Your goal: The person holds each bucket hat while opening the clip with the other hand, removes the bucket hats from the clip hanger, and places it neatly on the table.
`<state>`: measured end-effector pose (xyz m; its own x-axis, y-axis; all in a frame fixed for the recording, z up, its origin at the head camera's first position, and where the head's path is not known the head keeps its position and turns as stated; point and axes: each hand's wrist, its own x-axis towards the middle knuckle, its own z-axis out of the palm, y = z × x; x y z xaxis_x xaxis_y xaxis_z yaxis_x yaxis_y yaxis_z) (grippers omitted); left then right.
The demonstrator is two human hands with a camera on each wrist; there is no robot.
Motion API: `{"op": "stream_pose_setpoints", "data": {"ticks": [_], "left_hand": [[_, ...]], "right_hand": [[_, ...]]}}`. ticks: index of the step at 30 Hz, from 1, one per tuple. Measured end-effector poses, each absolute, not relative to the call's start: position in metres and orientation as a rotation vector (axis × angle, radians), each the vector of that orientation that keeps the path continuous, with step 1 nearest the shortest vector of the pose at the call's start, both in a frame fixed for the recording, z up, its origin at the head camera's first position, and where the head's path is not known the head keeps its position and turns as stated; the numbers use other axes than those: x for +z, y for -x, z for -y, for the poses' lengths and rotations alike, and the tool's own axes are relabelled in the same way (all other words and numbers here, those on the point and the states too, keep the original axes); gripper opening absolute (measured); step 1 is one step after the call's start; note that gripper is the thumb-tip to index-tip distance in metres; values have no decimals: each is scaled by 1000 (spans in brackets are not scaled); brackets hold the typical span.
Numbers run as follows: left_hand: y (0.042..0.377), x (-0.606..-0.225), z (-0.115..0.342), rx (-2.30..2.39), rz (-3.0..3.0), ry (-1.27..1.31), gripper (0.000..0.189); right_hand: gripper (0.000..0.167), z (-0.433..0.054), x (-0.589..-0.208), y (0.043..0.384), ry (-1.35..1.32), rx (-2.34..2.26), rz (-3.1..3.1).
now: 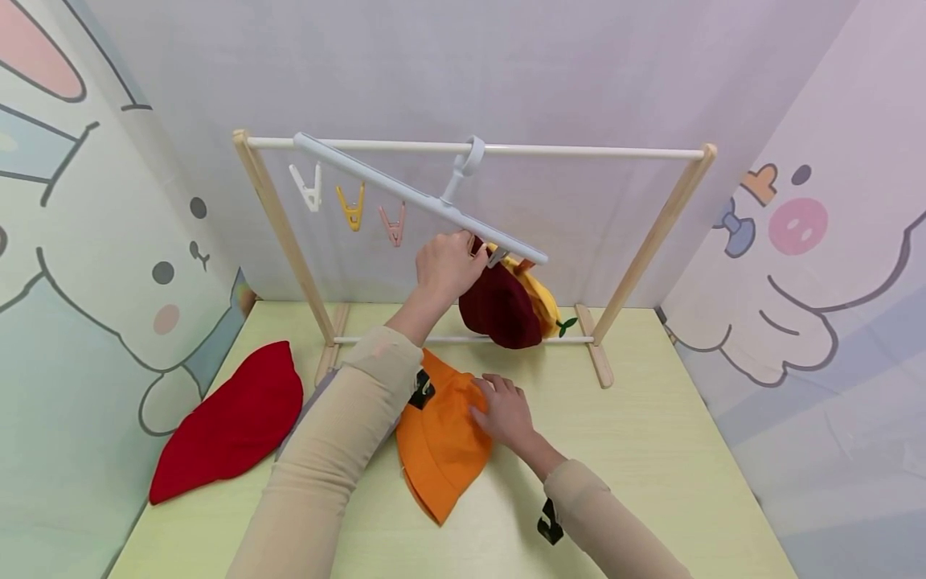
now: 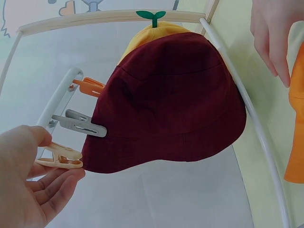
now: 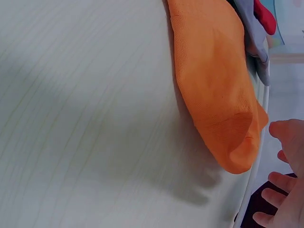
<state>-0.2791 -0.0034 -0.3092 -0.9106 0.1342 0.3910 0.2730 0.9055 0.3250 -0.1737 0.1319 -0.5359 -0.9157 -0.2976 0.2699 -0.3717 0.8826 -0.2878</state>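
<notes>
In the head view, your left hand (image 1: 448,265) is up at the plastic hanger (image 1: 405,191), which hooks on the white rod (image 1: 593,150). Its straight bar slopes down to the right. Under the low end hangs the dark red hat (image 1: 499,310), a soft dome, brim upward and crown pointing down and right; the yellow hat (image 1: 541,301) is just beside it. On the bench (image 1: 651,418) the orange hat (image 1: 452,434) lies sideways, its brim toward the left, its crown turned to your right hand (image 1: 506,414).

In the left wrist view, your left thumb and fingers pinch the cream clip (image 2: 71,153), nearly closed upon it, at the brim's corner. The smooth grey clip (image 2: 83,124) grips the same brim. The dark red cloth looks matte, with a curved seam.

In the right wrist view, the orange cloth has fine ribs, and its long axis runs from the top to the lower right. Your right fingers are spread, slightly bent, and hold nothing; whether the thumb touches the hat, I cannot tell.
</notes>
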Motion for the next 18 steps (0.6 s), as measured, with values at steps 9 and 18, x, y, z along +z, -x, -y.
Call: {"op": "stream_pose_setpoints", "data": {"ticks": [9, 18], "left_hand": [[279, -309, 4, -521, 2723, 296, 32], [278, -308, 4, -525, 2721, 293, 32]], "right_hand": [[52, -137, -526, 173, -631, 623, 2774], [54, -141, -518, 175, -617, 748, 2600]]}}
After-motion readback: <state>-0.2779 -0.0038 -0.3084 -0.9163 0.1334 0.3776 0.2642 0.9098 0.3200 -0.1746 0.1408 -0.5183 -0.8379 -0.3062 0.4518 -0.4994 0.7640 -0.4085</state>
